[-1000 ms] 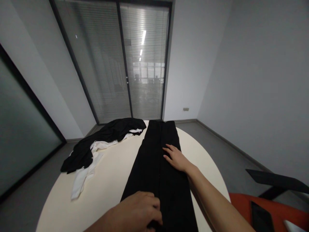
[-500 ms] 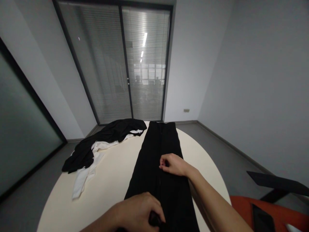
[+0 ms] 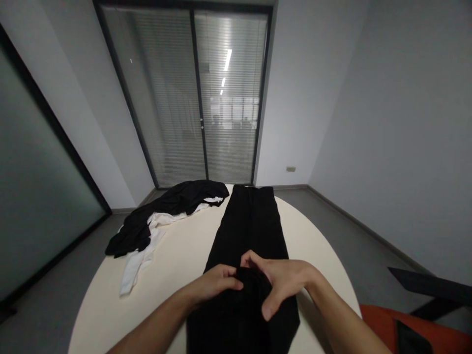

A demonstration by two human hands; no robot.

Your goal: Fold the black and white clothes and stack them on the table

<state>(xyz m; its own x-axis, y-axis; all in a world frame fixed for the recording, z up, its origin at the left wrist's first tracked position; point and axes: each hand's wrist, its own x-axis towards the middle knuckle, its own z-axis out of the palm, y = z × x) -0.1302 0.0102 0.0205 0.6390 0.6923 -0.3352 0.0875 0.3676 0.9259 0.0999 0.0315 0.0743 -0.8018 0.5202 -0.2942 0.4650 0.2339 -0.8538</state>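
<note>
A pair of black trousers lies lengthwise on the round cream table, the waistband end far from me. Its near part is lifted and folded back over itself. My left hand pinches the fold's edge between thumb and fingers. Over the same fold rests my right hand, thumb spread well away from its bent fingers, touching the black cloth. Dark fabric hides some fingertips and the details of the fold.
A rumpled black garment with white clothing under it lies at the table's left. To the right stands an orange chair with a black armrest. A glass partition with blinds stands beyond the table.
My left hand has moved forward, bringing the trousers' near end up into a fold. My right hand has come back toward me to the fold, and its thumb has spread.
</note>
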